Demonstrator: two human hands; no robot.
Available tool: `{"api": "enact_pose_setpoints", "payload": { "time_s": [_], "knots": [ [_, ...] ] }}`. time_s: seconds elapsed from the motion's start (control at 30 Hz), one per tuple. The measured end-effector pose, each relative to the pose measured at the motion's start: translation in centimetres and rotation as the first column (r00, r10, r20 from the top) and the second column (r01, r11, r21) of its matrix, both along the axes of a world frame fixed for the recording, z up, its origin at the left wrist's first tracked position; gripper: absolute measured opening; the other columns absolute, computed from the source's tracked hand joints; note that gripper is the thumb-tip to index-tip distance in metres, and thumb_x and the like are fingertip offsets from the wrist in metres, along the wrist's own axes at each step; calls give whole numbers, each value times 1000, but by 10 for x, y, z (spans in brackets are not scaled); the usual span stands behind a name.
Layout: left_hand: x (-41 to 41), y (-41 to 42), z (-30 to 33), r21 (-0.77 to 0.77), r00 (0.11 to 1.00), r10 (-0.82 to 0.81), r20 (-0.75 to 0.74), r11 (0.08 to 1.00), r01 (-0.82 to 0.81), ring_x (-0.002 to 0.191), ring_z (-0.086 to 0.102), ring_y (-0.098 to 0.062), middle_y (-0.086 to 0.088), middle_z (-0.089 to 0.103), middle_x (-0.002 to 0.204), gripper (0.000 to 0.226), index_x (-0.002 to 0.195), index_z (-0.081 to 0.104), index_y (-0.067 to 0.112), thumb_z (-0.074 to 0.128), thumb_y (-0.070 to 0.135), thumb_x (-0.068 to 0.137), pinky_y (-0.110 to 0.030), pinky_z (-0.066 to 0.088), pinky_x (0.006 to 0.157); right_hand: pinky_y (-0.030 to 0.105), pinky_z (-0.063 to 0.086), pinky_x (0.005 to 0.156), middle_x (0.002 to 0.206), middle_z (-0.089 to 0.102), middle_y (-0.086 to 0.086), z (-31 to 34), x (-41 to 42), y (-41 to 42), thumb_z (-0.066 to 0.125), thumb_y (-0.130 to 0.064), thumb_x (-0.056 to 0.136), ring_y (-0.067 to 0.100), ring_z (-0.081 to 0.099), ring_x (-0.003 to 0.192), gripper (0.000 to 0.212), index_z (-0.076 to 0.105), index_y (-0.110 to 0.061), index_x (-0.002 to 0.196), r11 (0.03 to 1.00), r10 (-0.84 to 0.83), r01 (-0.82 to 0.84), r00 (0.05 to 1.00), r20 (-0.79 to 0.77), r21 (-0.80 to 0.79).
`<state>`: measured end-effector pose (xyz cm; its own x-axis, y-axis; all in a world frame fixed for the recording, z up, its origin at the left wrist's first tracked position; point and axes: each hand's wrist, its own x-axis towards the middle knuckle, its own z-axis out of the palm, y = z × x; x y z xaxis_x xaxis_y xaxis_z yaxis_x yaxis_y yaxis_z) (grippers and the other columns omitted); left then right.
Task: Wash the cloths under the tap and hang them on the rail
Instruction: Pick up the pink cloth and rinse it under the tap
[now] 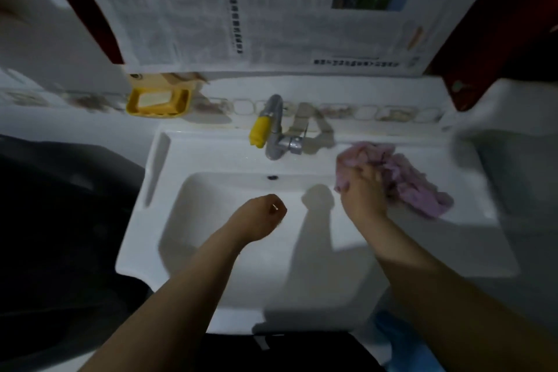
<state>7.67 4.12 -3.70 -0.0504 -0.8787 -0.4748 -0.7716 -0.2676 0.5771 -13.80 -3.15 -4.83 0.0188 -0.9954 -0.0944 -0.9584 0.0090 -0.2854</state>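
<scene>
We are at the very start of the washing step — our right hand (pixel 363 190) has closed its fingers on the pink cloth (pixel 401 178), which lies bunched on the sink (pixel 471 214) ledge, to the right of the tap (pixel 276 130) and outside the basin. Most of the cloth spreads beyond the hand, toward the right edge of the ledge; only its near-left part is gathered in the grip. Our left hand (pixel 265 217) hangs over the basin, curled into a loose fist, with nothing in it that we can make out. No water seems to run. Next, we judge, the cloth must be carried left under the spout — and the tap opened.
</scene>
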Motion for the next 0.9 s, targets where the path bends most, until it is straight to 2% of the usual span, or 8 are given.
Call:
{"api": "enact_pose_setpoints", "payload": {
  "time_s": [0.13, 0.27, 0.33, 0.43, 0.57, 0.73, 0.83, 0.9],
  "knots": [
    [-26, -2, -9, 50, 1000, -15, -27, 999, 17, 97, 59, -16, 3, 66, 110, 19, 103, 60, 23, 46, 34, 95, -33, 49, 88, 45, 28, 108, 154, 20, 12, -7, -46, -23, 49, -15, 90, 35, 26, 136, 67, 19, -28, 149, 982, -132, 151, 978, -160, 113],
    [-38, -6, -11, 59, 999, -7, -41, 998, 9, 100, 60, -16, 2, 67, 110, 24, 111, 61, 20, 46, 32, 96, -30, 49, 88, 44, 40, 98, 138, 47, 19, -19, -67, -35, 51, -19, 92, 37, 45, 124, 43, 45, -12, 134, 969, -178, 208, 963, -204, 134],
    [-40, -9, -11, 63, 999, 1, -50, 998, 2, 100, 60, -16, 1, 67, 110, 24, 112, 62, 19, 47, 31, 96, -29, 48, 88, 45, 38, 99, 137, 46, 19, -22, -73, -35, 55, -27, 90, 37, 42, 125, 41, 52, -12, 129, 967, -207, 231, 958, -198, 104],
    [-44, -14, -9, 45, 995, 62, -72, 997, -58, 97, 61, -16, 2, 67, 106, 23, 110, 63, 18, 48, 28, 97, -26, 47, 84, 47, 38, 97, 131, 47, 23, -17, -77, -31, 52, -31, 88, 39, 43, 121, 43, 50, -7, 124, 959, -281, 282, 959, -38, 18],
    [-56, -17, 6, 6, 938, 208, -278, 977, -215, 89, 61, -12, 6, 69, 94, 20, 99, 66, 18, 48, 26, 98, -24, 44, 77, 40, 52, 71, 89, 66, 13, 20, -72, -15, 40, -37, 88, 32, 64, 80, 30, 39, -16, 110, 909, -348, 402, 878, 330, -110],
    [-61, -20, 31, 233, 685, 309, -660, 951, -204, 114, 59, -10, 8, 67, 118, 57, 117, 65, 21, 22, 54, 99, -30, 45, 96, 33, 51, 66, 79, 56, -8, 85, -32, 8, 51, -24, 93, 19, 61, 75, 12, 45, -25, 104, 941, -230, 335, 712, 664, -34],
    [-62, -26, 41, 416, 355, 439, -826, 898, -142, 128, 51, -24, -9, 57, 135, 85, 132, 54, 11, 10, 69, 88, -40, 36, 107, 14, 42, 63, 89, 55, -17, 101, 4, 22, 59, -19, 89, -5, 53, 77, 21, 51, -27, 106, 990, -144, 93, 649, 747, 111],
    [-55, -26, 46, 475, 156, 491, -857, 871, -129, 128, 50, -33, -21, 53, 135, 91, 135, 48, 2, 18, 70, 83, -44, 35, 108, 13, 43, 75, 103, 58, -12, 96, 28, 34, 62, -14, 88, -7, 52, 85, 34, 54, -22, 120, 967, -64, -150, 639, 766, 206]
  ]
}}
